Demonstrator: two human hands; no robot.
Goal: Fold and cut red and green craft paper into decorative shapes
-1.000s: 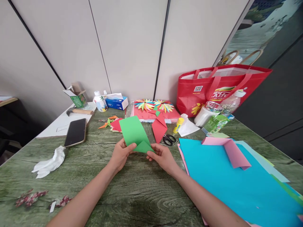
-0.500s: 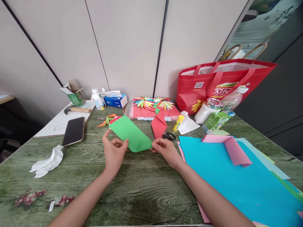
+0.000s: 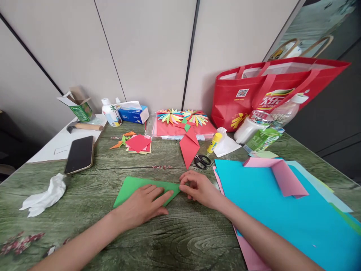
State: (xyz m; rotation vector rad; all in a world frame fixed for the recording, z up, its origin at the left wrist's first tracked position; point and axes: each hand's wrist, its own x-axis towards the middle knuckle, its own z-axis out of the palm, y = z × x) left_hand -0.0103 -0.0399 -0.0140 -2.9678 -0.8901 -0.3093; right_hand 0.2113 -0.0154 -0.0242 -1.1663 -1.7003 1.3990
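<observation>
We are pressing our left hand point(image 3: 142, 205) flat on a folded green paper point(image 3: 130, 187), palm down, fingers stretched out and lying close together, not gripping anything. The paper is lying on the green wood-grain table point(image 3: 175, 237) just in front of us, tapering to a point on its right side. Our right hand point(image 3: 199, 188) is resting at that point with its fingers curled in; we cannot tell whether they are pinching the tip or only touching it. The 2 hands are sitting near each other, not touching.

Just beside our right wrist, a large blue sheet point(image 3: 282, 214) is covering the right part of the table, with a pink sheet point(image 3: 284, 177) curling over on top of it. Beyond our right hand, black scissors point(image 3: 201, 161) are lying next to a folded red paper point(image 3: 188, 148), and a yellow glue stick point(image 3: 214, 142) is standing tilted just behind them. Farther back, 2 colourful paper stars point(image 3: 182, 116) are resting on a red pack against the wall, and a red bag point(image 3: 270, 94) is standing to their right. To the left, a phone point(image 3: 79, 154) is lying face up, with a crumpled tissue point(image 3: 42, 195) near it.
</observation>
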